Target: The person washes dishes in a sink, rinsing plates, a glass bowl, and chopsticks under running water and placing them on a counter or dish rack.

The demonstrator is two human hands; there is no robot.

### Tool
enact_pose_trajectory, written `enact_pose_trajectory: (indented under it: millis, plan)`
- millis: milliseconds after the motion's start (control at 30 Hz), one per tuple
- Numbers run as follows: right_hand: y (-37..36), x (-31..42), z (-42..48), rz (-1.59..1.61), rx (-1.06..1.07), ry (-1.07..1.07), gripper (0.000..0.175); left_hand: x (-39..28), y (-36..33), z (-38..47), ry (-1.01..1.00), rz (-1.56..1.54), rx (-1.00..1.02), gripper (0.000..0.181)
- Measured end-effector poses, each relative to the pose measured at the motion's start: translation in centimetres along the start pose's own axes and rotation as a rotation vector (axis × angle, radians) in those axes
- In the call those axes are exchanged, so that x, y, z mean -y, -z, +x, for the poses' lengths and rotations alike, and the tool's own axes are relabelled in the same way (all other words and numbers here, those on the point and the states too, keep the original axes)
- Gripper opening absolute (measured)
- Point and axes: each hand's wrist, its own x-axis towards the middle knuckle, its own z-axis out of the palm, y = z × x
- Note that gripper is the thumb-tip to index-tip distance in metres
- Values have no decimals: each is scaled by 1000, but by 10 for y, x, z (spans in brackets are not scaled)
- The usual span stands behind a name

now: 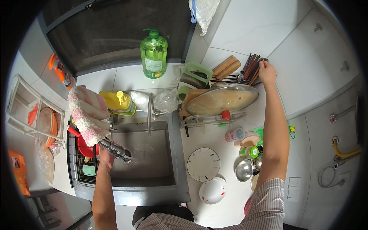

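Observation:
My right hand [267, 73] is at the back right corner, fingers pinched around chopsticks [252, 67] in a bundle of dark and lighter ones. Metal spoons [241, 77] stand beside the bundle. My left hand [106, 158] is at the left side of the stainless steel sink [143, 178], under the chrome faucet spout [113, 148]. Its fingers are mostly hidden by the spout, so I cannot tell whether they grip it. A pink and white towel [87, 115] drapes over the faucet's upper part. The spout points into the basin near the drain.
A glass pot lid [224, 99] leans upright in the rack before the chopsticks. Two plates, one speckled [203, 164] and one red-patterned [213, 190], lie right of the sink. A steel bowl [244, 170] and jars sit under my right arm. Green soap bottle [153, 54] stands behind the sink.

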Motion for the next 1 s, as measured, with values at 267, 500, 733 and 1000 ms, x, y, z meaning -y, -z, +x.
enact_pose_trajectory:
  millis: [267,500,733,1000]
  plan:
    - [30,-7,-44,-143,-244,-37,27,9,-27,-28,22,25,-80,14]
    - [-22,-35,-4,-591,-25,125,28,-10,-33,-31,-24,71,-258,23]
    - [-46,-94,57,-323,-106,258,38,-10,-8,-11,104,115,-123,35]
    - [-6,-110,34,-351,-25,157,39,49,-58,-46,503,229,7,25]
